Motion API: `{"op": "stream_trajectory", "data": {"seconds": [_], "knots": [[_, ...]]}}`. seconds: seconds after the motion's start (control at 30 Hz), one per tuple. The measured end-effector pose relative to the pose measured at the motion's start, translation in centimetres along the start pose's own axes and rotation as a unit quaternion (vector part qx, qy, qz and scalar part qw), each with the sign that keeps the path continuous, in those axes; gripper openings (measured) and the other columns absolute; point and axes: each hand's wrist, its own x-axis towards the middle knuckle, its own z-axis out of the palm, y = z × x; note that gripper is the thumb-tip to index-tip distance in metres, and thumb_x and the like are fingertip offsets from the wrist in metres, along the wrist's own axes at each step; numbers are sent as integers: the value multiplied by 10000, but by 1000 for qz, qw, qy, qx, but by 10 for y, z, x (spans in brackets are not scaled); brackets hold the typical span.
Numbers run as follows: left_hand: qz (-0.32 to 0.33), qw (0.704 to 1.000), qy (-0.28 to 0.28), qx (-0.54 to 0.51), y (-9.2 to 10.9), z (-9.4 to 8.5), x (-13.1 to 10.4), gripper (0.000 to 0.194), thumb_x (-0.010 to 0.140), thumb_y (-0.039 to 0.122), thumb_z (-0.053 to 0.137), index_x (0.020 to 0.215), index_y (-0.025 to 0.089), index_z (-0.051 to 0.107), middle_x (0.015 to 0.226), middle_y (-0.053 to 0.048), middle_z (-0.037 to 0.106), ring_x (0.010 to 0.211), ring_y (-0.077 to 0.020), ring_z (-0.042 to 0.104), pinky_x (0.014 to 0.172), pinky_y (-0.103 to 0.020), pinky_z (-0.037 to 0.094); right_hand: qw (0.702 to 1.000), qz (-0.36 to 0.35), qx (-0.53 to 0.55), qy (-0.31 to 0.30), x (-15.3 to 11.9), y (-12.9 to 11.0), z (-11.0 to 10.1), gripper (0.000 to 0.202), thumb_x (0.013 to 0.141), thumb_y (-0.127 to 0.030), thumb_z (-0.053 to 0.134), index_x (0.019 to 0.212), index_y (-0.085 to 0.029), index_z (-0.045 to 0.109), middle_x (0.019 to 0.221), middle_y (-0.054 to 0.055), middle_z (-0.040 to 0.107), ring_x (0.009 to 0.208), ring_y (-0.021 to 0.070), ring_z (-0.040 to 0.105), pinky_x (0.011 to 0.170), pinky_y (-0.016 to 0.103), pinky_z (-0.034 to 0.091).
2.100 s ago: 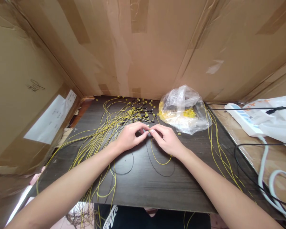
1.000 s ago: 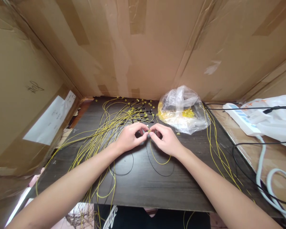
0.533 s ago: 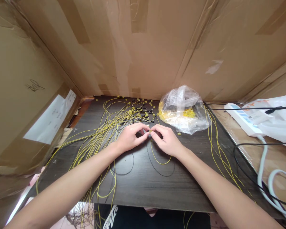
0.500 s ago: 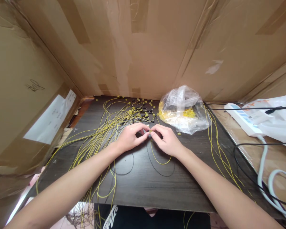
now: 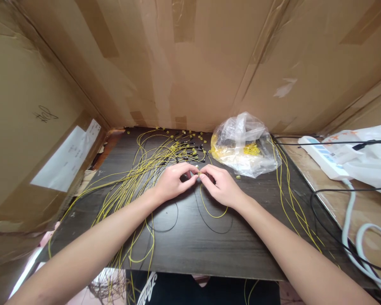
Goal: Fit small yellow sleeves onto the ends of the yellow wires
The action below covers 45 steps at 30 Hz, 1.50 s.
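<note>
My left hand [image 5: 173,183] and my right hand [image 5: 218,185] meet fingertip to fingertip over the middle of the dark wooden board [image 5: 190,250]. Between them they pinch a small yellow connector [image 5: 198,173] on the end of a thin yellow wire [image 5: 209,214], which loops down below my right hand. A thin black wire [image 5: 165,231] curls on the board beneath both wrists. What exactly each fingertip grips is too small to make out.
A heap of yellow wires with small plugs [image 5: 152,163] spreads over the left and back of the board. A clear plastic bag of yellow parts [image 5: 243,144] sits back right. More yellow wires [image 5: 292,203], a white power strip [image 5: 320,154] and cables [image 5: 352,228] lie right. Cardboard walls [image 5: 190,63] surround.
Both hands stay pressed together at the same spot; only the fingertips shift slightly on the connector. The view wobbles a little.
</note>
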Motion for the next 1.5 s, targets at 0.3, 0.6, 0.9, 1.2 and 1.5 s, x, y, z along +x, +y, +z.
{"op": "stream_trajectory", "data": {"seconds": [0.3, 0.6, 0.9, 1.2, 1.5], "knots": [[13, 1000, 6, 2, 0, 1, 0, 97, 945, 229, 650, 1012, 173, 691, 844, -15, 706, 720, -128, 654, 737, -268, 531, 1000, 2, 1, -22, 1, 2, 1, 260, 1036, -267, 423, 844, -196, 584, 824, 40, 631, 778, 183, 581, 733, 315, 418], [20, 1000, 20, -11, 2, 0, 0, 89, 941, 218, 655, 1005, 170, 695, 855, -18, 717, 709, -120, 652, 735, -264, 534, 1000, -1, 20, -24, 0, 3, 2, 307, 1052, -306, 375, 809, -204, 531, 770, 26, 593, 724, 174, 556, 697, 307, 398], [-46, 995, 22, -81, 4, 1, 3, 99, 892, 215, 693, 963, 152, 722, 845, -26, 746, 669, -105, 647, 673, -232, 544, 1000, -2, 26, -7, 0, 1, 0, 277, 1041, -306, 423, 837, -195, 574, 810, 34, 612, 746, 172, 563, 705, 309, 410], [-69, 992, 20, -99, 4, 1, 3, 93, 876, 213, 697, 941, 152, 724, 834, -23, 744, 621, -90, 629, 638, -215, 523, 1000, -2, 27, 16, 0, -2, 1, 156, 1013, -262, 488, 925, -195, 598, 856, 32, 629, 761, 169, 575, 720, 303, 429], [-34, 997, 26, -58, 4, 1, 2, 89, 901, 228, 690, 953, 158, 709, 844, -19, 745, 602, -88, 626, 656, -223, 530, 999, 7, 36, 5, 0, -1, 2, 241, 1038, -278, 418, 863, -201, 565, 823, 30, 623, 758, 171, 576, 725, 302, 418]]}}
